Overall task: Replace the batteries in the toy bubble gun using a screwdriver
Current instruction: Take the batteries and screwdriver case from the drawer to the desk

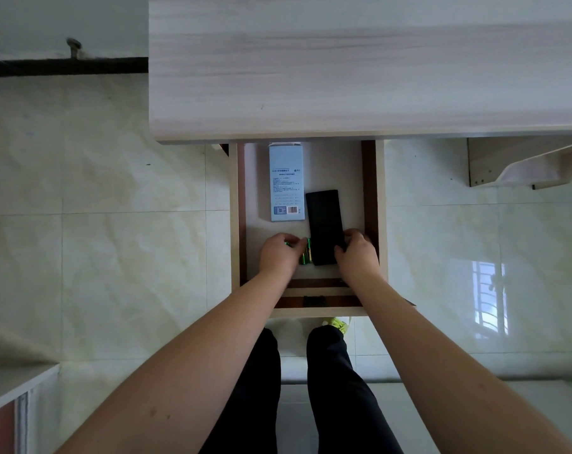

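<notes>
An open drawer [381, 208] sticks out from under a pale wooden desk [343, 67]. Inside it lie green batteries [306, 253], a flat black case [324, 224] and a light blue box [286, 181] with printed text. My left hand [279, 257] curls its fingers round the green batteries near the drawer's front. My right hand [358, 252] grips the near right edge of the black case. No bubble gun or bare screwdriver is in view.
The floor [114, 191] is glossy pale tile. My legs in black trousers [311, 388] stand just before the drawer. A white shelf bracket [524, 168] hangs under the desk at the right. A low cabinet corner [12, 394] sits at the bottom left.
</notes>
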A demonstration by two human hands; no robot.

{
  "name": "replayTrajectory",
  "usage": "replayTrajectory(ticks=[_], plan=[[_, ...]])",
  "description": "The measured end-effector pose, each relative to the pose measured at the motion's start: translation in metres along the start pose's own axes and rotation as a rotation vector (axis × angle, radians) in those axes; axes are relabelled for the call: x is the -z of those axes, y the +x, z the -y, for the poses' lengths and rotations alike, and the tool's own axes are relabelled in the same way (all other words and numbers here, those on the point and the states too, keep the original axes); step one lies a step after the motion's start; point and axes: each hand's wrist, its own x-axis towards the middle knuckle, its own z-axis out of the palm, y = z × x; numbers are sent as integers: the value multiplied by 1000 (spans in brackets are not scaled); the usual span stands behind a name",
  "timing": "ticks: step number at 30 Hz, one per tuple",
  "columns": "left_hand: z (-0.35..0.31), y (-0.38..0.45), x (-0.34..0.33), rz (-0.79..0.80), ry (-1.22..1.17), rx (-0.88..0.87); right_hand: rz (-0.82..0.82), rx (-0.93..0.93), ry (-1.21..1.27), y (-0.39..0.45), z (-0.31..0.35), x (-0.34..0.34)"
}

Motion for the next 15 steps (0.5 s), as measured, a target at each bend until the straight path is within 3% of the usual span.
replayTrajectory(ticks=[15], plan=[[-4,1,-15,-29,85,86,11,-27,77,2,-4,-1]])
